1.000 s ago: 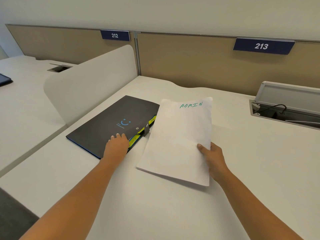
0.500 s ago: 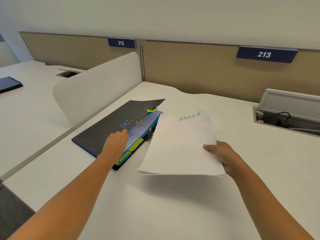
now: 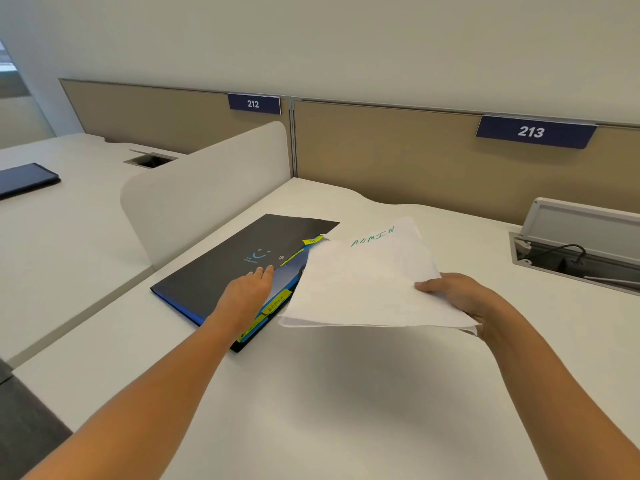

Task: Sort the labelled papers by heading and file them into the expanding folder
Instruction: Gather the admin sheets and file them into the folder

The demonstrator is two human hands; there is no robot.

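Note:
A dark expanding folder [image 3: 221, 261] with a blue smiley logo lies on the white desk, its blue inner dividers showing yellow tabs [image 3: 277, 300] along the right side. My left hand [image 3: 247, 296] holds the front cover lifted at that edge, fingers tucked under it. My right hand [image 3: 457, 294] grips a thin stack of white papers [image 3: 367, 282] headed "ADMIN" in green, held flat just above the desk. The stack's left edge sits against the folder's opened side.
A white curved divider [image 3: 204, 188] stands left of the folder, and beige partition panels marked 212 and 213 run along the back. An open cable tray [image 3: 575, 258] with a black cord sits at the right. A dark tablet [image 3: 24, 180] lies on the neighbouring desk.
My left hand has raised the folder's cover, exposing the blue dividers. My right hand lifted the ADMIN papers off the desk and carried them left toward the opening.

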